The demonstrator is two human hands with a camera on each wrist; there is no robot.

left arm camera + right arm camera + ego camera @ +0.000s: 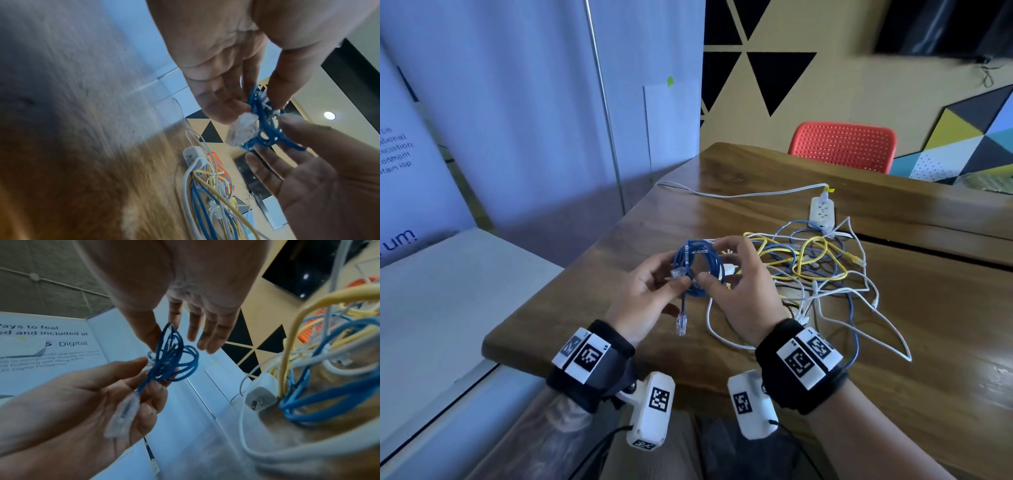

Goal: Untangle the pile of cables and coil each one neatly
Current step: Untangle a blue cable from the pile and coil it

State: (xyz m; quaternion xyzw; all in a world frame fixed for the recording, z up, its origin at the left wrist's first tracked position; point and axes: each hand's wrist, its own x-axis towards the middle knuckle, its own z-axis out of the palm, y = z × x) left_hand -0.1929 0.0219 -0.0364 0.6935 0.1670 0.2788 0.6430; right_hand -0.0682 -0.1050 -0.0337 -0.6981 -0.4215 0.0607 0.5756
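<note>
A blue network cable (714, 270), wound into a small coil, is held above the table's near left corner. My left hand (676, 274) pinches the coil's left side between thumb and fingers, next to one clear plug (678, 273). The other clear plug (681, 323) hangs below on a short tail. My right hand (710, 262) grips the coil's right side, thumb low and index finger on top. The left wrist view shows the coil (261, 123) between both hands. In the right wrist view the coil (172, 358) shows, with the plug (125, 412) over my left palm.
A tangle of yellow, blue and white cables (818, 267) lies on the wooden table (592, 308) just right of my hands. Behind it lies a white power strip (822, 209), its cord running left. A red chair (842, 147) stands at the far side.
</note>
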